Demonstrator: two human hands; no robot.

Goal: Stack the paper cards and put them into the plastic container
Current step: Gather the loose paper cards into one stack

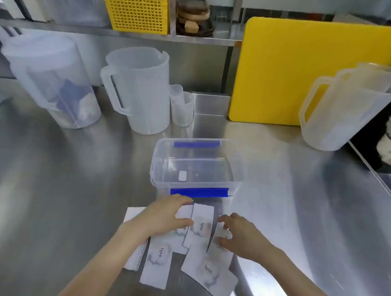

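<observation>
Several white paper cards printed with "love" lie spread on the steel counter near the front edge; one upright card (199, 225) sits between my hands, another (158, 262) lies lower left, another (210, 272) lower right. My left hand (165, 215) rests flat on the cards at the left, fingers apart. My right hand (238, 233) touches a card at the right with curled fingers. A small stack of cards (139, 256) lies under my left forearm. The clear plastic container (196, 165) with blue clips stands open just beyond the cards.
Three translucent plastic jugs stand behind: one at far left (52, 83), one at centre (136, 90), one at right (346, 108). A small measuring cup (182, 107) sits by the centre jug. A yellow cutting board (292, 71) leans at the back. The counter's edge runs down the right.
</observation>
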